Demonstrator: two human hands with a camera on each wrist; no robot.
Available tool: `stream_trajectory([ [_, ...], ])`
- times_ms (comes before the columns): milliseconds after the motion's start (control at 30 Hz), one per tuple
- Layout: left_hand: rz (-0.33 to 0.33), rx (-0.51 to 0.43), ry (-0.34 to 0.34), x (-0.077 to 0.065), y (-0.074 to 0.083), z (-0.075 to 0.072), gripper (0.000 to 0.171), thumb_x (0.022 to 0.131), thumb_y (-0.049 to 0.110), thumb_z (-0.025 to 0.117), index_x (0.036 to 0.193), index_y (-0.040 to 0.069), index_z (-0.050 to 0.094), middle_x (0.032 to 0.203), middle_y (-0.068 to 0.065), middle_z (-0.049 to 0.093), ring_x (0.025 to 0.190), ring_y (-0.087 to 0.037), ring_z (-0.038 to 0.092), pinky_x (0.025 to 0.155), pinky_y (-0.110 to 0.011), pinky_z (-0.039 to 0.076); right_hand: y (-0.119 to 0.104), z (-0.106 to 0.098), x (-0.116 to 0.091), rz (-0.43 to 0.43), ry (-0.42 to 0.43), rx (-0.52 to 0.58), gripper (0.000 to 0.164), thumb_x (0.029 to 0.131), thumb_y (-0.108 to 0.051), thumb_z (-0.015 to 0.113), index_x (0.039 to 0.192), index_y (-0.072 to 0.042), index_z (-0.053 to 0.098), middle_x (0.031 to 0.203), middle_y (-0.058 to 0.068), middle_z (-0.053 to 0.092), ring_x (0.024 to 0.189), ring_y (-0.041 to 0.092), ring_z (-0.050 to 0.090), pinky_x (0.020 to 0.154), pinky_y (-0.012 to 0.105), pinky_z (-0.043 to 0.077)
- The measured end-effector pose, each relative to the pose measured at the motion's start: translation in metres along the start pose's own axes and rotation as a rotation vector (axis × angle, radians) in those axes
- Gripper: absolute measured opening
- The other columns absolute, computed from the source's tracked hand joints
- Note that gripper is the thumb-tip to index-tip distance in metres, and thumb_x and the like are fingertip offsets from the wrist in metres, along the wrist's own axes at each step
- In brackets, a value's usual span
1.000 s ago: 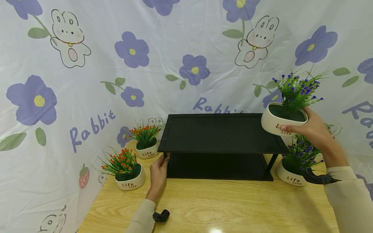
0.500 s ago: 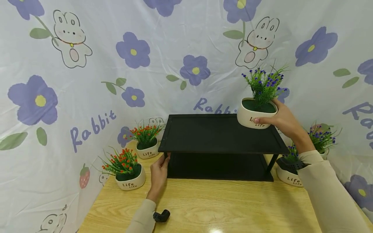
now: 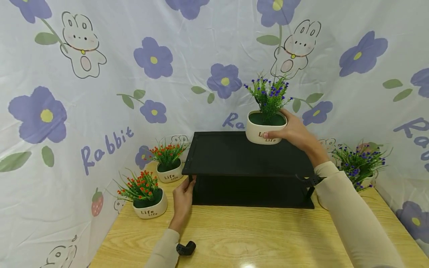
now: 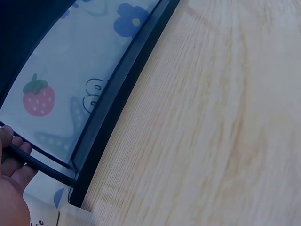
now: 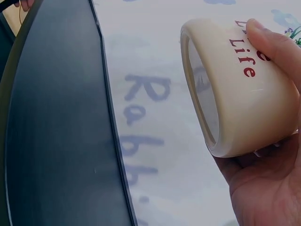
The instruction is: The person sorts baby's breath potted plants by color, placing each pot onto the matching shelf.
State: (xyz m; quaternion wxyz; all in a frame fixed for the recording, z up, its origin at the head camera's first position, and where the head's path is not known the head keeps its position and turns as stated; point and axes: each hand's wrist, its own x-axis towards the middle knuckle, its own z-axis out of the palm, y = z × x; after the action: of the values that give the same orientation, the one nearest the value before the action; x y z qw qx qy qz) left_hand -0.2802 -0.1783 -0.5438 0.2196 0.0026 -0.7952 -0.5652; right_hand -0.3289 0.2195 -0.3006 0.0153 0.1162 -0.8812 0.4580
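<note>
My right hand point(image 3: 296, 132) holds a white oval flowerpot point(image 3: 266, 128) planted with purple-flowered artificial greenery point(image 3: 269, 95). Thumb in front and fingers behind, it keeps the pot upright over the black two-tier shelf point(image 3: 221, 152). From the right wrist view, the pot's underside point(image 5: 202, 89) shows, apart from the shelf top point(image 5: 61, 122). At the shelf's front left corner, my left hand point(image 3: 182, 195) grips a thin black post point(image 4: 42, 167), fingers curled round it in the left wrist view.
Two white pots with orange-red flowers, a front one point(image 3: 149, 204) and a rear one point(image 3: 169, 173), stand left of the shelf. Purple-flowered plants point(image 3: 360, 163) stand at the right, partly behind my right sleeve point(image 3: 352, 208). A printed cloth point(image 3: 187, 48) hangs behind the wooden table point(image 3: 234, 234).
My right hand has carried the purple-flowered pot leftward, from beyond the shelf's right end to above the right-middle of its top. My left hand stays on the post.
</note>
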Motion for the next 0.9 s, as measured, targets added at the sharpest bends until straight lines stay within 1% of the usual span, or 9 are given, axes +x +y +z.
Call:
stream_trajectory([
  [133,0.010,0.010,0.020,-0.001,0.000,0.001,0.032,0.107,0.010,0.065,0.139,0.007,0.072,0.131,-0.013,0.076,0.122,-0.030,0.073,0.102,-0.049,0.059,-0.009,0.017,0.011,-0.021,-0.014,0.018,0.123,0.083,-0.040,0.089,0.173,-0.015,0.009,0.143,0.026,0.056,0.123,0.040,0.058,0.115,0.062,0.042],
  [333,0.018,-0.002,0.036,-0.001,-0.001,0.002,0.030,0.106,0.009,0.067,0.135,0.006,0.074,0.128,-0.014,0.077,0.120,-0.031,0.074,0.100,-0.047,0.060,-0.016,0.041,0.026,-0.047,-0.057,0.070,0.124,0.080,-0.040,0.089,0.173,-0.015,0.012,0.144,0.023,0.057,0.121,0.038,0.060,0.115,0.061,0.044],
  [467,0.010,-0.006,0.031,-0.002,-0.002,0.003,0.030,0.106,0.010,0.066,0.135,0.006,0.074,0.128,-0.016,0.077,0.120,-0.030,0.074,0.101,-0.049,0.059,-0.022,0.057,0.033,-0.067,-0.085,0.101,0.124,0.079,-0.039,0.090,0.173,-0.015,0.013,0.143,0.022,0.058,0.121,0.037,0.061,0.115,0.059,0.044],
  [700,-0.002,-0.004,0.029,-0.002,-0.001,0.002,0.030,0.106,0.011,0.066,0.135,0.006,0.074,0.129,-0.016,0.076,0.120,-0.030,0.074,0.102,-0.050,0.059,-0.035,0.082,0.046,-0.116,-0.124,0.093,0.122,0.077,-0.040,0.092,0.172,-0.016,0.019,0.142,0.019,0.060,0.121,0.036,0.063,0.108,0.056,0.051],
  [900,0.001,0.010,0.033,-0.001,0.000,0.002,0.031,0.107,0.011,0.066,0.136,0.004,0.073,0.130,-0.022,0.075,0.119,-0.034,0.074,0.101,-0.053,0.059,-0.041,0.101,0.054,-0.117,-0.161,0.109,0.120,0.078,-0.041,0.092,0.171,-0.018,0.021,0.146,0.016,0.057,0.124,0.034,0.061,0.110,0.056,0.050],
])
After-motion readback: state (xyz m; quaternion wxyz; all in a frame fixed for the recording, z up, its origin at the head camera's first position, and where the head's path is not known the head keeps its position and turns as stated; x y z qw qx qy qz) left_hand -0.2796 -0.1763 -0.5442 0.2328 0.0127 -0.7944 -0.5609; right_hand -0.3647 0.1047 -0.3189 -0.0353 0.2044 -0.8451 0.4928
